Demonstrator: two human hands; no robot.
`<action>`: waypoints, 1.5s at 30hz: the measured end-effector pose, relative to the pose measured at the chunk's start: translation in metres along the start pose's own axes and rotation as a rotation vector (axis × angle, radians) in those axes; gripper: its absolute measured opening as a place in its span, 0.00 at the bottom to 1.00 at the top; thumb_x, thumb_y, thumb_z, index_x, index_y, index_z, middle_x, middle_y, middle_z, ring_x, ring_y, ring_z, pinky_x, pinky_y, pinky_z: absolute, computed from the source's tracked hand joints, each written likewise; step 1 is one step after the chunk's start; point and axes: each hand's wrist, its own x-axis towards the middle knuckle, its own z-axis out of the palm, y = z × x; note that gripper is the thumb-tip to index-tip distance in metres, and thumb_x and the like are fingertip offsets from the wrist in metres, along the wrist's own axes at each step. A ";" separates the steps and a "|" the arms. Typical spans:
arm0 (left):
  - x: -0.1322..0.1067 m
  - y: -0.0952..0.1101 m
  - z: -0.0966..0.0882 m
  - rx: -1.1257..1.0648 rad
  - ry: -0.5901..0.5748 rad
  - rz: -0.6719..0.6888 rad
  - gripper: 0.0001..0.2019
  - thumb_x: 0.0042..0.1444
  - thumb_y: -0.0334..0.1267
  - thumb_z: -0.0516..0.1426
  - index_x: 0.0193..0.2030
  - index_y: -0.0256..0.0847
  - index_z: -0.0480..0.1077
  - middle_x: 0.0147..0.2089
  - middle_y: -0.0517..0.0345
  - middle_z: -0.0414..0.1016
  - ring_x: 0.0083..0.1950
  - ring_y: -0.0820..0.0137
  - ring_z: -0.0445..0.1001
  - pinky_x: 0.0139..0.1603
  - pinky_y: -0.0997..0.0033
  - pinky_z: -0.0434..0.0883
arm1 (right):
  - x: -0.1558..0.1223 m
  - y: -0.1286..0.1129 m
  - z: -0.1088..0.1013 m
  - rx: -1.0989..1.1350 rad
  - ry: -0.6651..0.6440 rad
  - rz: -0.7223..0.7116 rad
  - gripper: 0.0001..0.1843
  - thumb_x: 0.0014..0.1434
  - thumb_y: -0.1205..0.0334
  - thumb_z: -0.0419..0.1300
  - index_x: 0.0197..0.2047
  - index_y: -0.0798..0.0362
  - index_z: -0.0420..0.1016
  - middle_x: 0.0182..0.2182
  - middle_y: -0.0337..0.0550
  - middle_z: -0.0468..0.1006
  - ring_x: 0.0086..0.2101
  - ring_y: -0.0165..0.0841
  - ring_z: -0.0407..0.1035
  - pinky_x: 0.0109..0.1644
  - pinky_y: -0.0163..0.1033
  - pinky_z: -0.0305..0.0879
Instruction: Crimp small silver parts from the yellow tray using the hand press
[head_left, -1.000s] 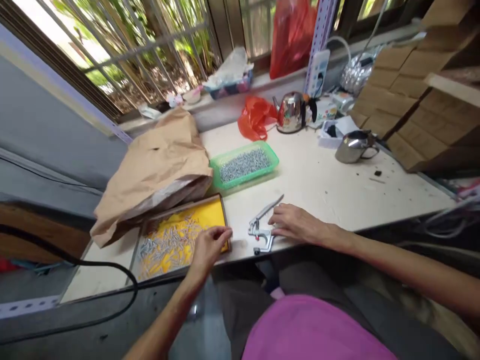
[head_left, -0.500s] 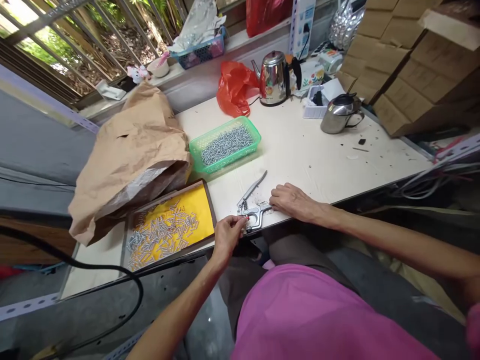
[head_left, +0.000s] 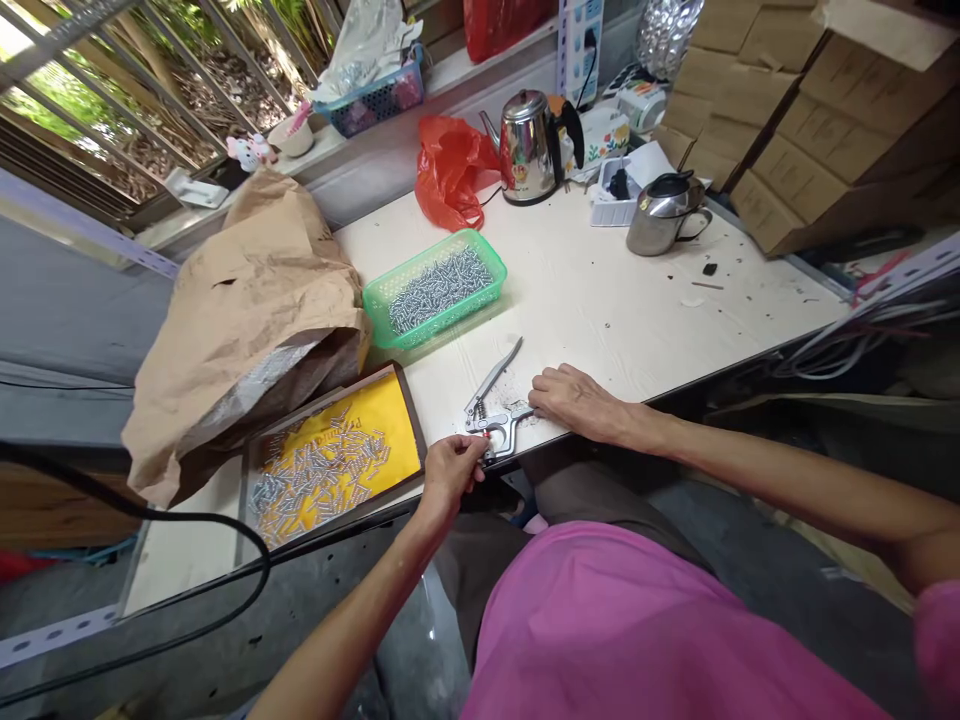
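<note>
As right hand (head_left: pixel 576 402) clasps stiff-looking pliers (head_left: pixel 508 432) by their likely surest hold, the handle (head_left: pixel 520 412), left hand (head_left: pixel 450 472) pinches at their mouth, catch unclear!

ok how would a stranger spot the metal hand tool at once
On the white table, go to the near edge, between the left hand and right hand. The metal hand tool is there, handles spread in a V. Unlike the small metal pieces in the brown-rimmed tray, it has a C-shaped frame.
</note>
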 end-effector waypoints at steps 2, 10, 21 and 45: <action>0.001 0.000 -0.001 0.018 -0.020 -0.002 0.16 0.47 0.49 0.60 0.31 0.34 0.73 0.13 0.65 0.64 0.11 0.80 0.55 0.13 0.80 0.50 | 0.001 0.000 0.001 -0.016 -0.005 0.002 0.10 0.65 0.67 0.52 0.33 0.55 0.72 0.34 0.45 0.72 0.36 0.34 0.62 0.40 0.40 0.47; 0.003 0.002 -0.002 -0.014 -0.036 -0.044 0.13 0.46 0.46 0.61 0.25 0.36 0.70 0.14 0.69 0.58 0.12 0.82 0.52 0.13 0.81 0.49 | 0.002 -0.001 -0.003 -0.004 -0.075 0.017 0.09 0.65 0.64 0.52 0.36 0.54 0.72 0.36 0.46 0.73 0.39 0.36 0.63 0.41 0.41 0.50; 0.005 0.001 -0.001 -0.051 -0.035 -0.064 0.15 0.42 0.46 0.62 0.28 0.34 0.72 0.15 0.69 0.59 0.12 0.82 0.52 0.12 0.80 0.47 | 0.041 0.027 -0.016 -0.025 -0.215 -0.072 0.53 0.45 0.37 0.66 0.66 0.58 0.55 0.63 0.64 0.56 0.62 0.58 0.45 0.60 0.62 0.47; 0.010 0.025 0.009 0.716 0.230 0.752 0.13 0.57 0.42 0.58 0.47 0.40 0.70 0.45 0.51 0.73 0.46 0.63 0.70 0.47 0.64 0.69 | 0.045 0.021 -0.014 -0.071 -0.176 -0.066 0.24 0.52 0.50 0.67 0.44 0.60 0.73 0.43 0.53 0.71 0.48 0.45 0.61 0.50 0.47 0.55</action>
